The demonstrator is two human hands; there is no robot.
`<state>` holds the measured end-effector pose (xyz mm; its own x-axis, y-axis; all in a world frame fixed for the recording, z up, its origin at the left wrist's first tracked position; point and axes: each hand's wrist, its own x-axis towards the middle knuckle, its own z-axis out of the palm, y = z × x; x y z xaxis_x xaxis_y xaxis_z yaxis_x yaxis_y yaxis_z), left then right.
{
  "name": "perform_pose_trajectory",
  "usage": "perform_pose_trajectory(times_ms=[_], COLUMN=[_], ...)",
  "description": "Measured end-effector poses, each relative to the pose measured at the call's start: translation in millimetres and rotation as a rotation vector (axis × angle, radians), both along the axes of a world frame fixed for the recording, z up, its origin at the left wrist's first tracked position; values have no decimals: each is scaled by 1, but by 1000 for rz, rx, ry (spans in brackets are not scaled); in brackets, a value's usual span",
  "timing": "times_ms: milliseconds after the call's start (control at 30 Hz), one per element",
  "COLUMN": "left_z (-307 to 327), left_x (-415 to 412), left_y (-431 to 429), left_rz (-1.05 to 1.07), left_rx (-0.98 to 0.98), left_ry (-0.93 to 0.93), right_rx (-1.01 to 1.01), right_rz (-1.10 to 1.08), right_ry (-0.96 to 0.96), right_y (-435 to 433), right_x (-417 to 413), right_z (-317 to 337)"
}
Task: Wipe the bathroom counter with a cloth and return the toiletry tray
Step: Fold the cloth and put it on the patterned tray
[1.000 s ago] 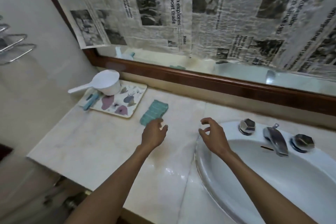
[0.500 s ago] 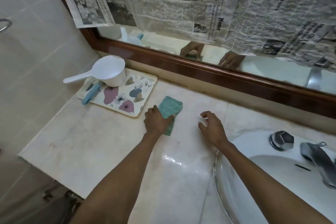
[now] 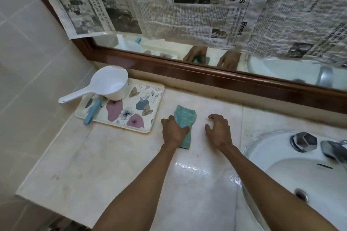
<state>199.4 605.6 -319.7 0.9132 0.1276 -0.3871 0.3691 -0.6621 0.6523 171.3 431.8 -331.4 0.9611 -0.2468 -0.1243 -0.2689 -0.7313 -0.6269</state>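
Fingers of my left hand (image 3: 173, 131) clamp the teal cloth (image 3: 185, 118) mid-table to begin wiping, right hand (image 3: 218, 131) beside it with fingers apart for balance, floral toiletry tray (image 3: 139, 110) parked in the table's back-left corner.

Glossy pale stone counter (image 3: 116, 155), wet sheen up front. Waffle-weave cloth (image 3: 185, 118), glossy plastic tray (image 3: 148, 116). Wrinkled newspaper (image 3: 197, 9), polished wood frame (image 3: 234, 80).

The newspaper (image 3: 187, 5) over the mirror reads "xplores", "t trade", "Home", "media", "news".
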Motion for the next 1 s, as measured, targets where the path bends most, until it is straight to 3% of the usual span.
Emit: perform_pose_trajectory(times_ms=[267, 533, 800, 1000], left_z=[-1, 7, 42, 35], left_x=[13, 15, 62, 92], left_y=[3, 20, 95, 153], left_rz=[49, -79, -28, -40], left_rx=[-19, -255, -452, -400], left_ry=[21, -175, -289, -272], right_rx=[-1, 16, 55, -33], right_rz=[-98, -144, -93, -14], right_ry=[-5, -21, -32, -100], right_y=[14, 17, 68, 108], right_x=[-7, -4, 23, 44], right_z=[-3, -4, -5, -15])
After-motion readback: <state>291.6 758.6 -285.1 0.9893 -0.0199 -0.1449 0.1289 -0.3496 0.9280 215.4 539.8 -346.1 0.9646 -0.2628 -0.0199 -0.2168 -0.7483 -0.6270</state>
